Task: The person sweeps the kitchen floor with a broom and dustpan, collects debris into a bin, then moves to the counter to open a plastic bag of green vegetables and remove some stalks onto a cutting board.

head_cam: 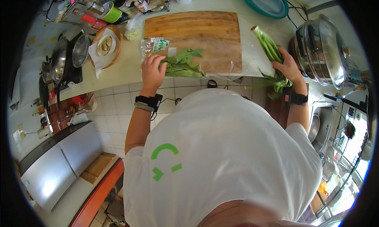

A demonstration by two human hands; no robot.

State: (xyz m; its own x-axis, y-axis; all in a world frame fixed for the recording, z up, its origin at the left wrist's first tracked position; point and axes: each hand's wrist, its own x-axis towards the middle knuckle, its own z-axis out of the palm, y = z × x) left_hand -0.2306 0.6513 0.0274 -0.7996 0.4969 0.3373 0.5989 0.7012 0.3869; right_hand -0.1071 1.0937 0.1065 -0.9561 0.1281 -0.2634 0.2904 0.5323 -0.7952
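Observation:
A wooden cutting board [192, 24] lies on the countertop before me. Across its near part is a clear printed plastic bag [225, 59] with leafy greens [185, 64] on or in it; the clear film makes it hard to tell which. My left hand [153, 71] is at the left end of these greens, its thumb and fingers curled about them. Off the board's right side, my right hand [287, 64] grips a bunch of green-stemmed vegetables [266, 43]. Its cut stem ends point away from me, and its leaves hang near my wrist over the counter's edge.
A stacked steel steamer pot [321, 52] stands right of my right hand. Beyond the board are a teal basin [263, 4] and a rack of condiment bottles [112, 12]. To the left sit a wicker basket with a bowl [106, 46] and a wok [59, 59]. A sink [322, 126] lies at right.

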